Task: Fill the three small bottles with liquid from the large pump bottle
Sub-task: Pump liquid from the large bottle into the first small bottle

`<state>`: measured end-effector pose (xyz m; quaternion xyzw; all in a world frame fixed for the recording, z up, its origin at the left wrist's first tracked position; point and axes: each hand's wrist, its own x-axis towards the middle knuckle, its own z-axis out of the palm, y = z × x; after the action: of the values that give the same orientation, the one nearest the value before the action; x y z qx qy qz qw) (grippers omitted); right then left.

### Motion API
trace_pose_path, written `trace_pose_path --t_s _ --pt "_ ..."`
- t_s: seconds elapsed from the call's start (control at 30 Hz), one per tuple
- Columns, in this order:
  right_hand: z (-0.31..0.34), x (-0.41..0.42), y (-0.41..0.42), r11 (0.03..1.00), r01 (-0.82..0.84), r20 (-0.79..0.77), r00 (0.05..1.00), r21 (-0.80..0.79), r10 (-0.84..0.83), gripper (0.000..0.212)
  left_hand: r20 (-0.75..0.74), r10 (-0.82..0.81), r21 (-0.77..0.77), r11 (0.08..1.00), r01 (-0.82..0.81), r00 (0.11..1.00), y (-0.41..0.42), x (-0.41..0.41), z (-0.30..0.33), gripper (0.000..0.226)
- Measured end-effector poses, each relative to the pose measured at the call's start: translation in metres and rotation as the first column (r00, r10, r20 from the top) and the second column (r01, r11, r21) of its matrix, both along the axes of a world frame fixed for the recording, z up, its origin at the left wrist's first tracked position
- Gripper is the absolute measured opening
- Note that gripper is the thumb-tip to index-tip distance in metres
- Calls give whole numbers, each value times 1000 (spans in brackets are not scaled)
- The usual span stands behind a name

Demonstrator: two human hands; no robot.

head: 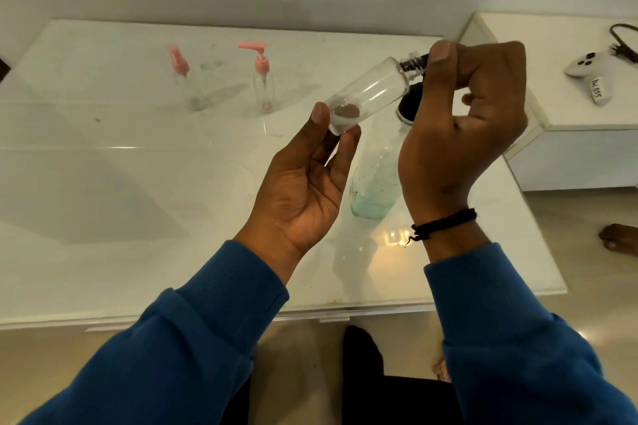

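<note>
My left hand pinches the bottom of a small clear bottle, held tilted above the table with its neck up to the right. My right hand grips the dark cap at that bottle's neck. Behind my hands stands the large clear pump bottle with a little pale blue-green liquid at its base and a black pump head, partly hidden by my right hand. Two more small clear bottles stand at the back: one with a pink spray top, one with a pink pump top.
The white glossy table runs from the wall to a front edge near my knees. At the right stands a lower white cabinet carrying a white game controller and a black cable.
</note>
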<state>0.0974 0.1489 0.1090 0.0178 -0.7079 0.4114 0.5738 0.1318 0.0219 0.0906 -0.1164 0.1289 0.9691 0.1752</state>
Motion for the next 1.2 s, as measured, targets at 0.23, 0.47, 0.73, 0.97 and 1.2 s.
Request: trace_pose_path --t_s 0.23,0.47,0.73,0.97,1.2 --pt "3 -2 1 1000 -1 -4 1000 -15 1 28 -3 -9 0 1000 9 1000 0 0 0 51" --pt "-7 1 0 1000 -21 3 1000 -21 22 26 1 -9 2 1000 9 1000 -2 0 -4 59" --pt "-4 -1 2 1000 -24 -4 1000 -11 24 28 -1 -5 -1 1000 5 1000 -1 -1 -1 55" --pt "4 -2 2 1000 -9 5 1000 -19 9 30 -6 -6 -16 1000 6 1000 -1 0 0 47" --pt "-2 0 2 999 -39 20 999 -23 40 28 4 3 -14 1000 -3 1000 -1 0 -1 56"
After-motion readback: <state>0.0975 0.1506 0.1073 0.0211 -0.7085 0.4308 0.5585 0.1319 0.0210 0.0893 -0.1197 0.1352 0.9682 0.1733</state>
